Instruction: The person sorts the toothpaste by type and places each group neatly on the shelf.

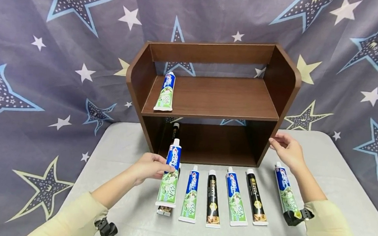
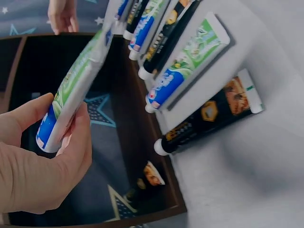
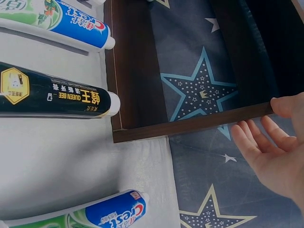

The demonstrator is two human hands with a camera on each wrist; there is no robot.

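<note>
Left hand [image 1: 149,167] grasping a blue-and-green tube [image 1: 168,189]; right hand [image 1: 288,150] gripping the right side of the brown shelf [image 1: 283,87].
Held tube is raised before the shelf's lower left, partly hiding a table-top black tube [image 2: 209,114] from the head view. Five further tubes [image 1: 237,200] lie rightward; another occupies the upper board [image 1: 219,94], far left.

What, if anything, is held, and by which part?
The left hand holds a blue-green toothpaste tube near its middle; the right hand pinches the shelf by its right front edge.
</note>
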